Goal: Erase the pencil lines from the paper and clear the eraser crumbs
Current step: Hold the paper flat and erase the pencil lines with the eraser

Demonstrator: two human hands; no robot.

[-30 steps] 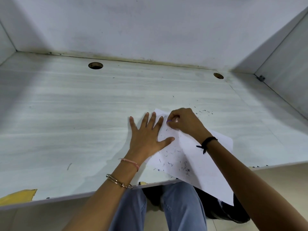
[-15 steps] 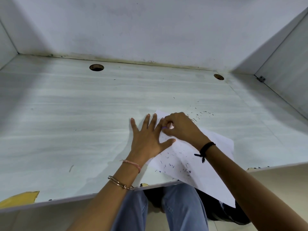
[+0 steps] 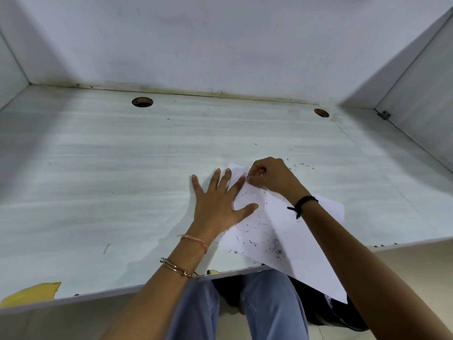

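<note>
Paper [image 3: 294, 236] on desk [image 3: 122, 180], far corner under both grips | left grip [image 3: 218, 204] flat, fingers spread, pinning sheet | right grip [image 3: 272, 176] pinched on purple eraser [image 3: 249, 176] | crumbs [image 3: 257, 231] strewn nearward of grips | step: I judge erasing; next: short strokes, then sweeping

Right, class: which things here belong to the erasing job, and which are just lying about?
Job: paper, eraser, crumbs, left hand pressing paper, right hand pinching eraser.
Lying about: yellow scrap, cable holes, bracket.
</note>
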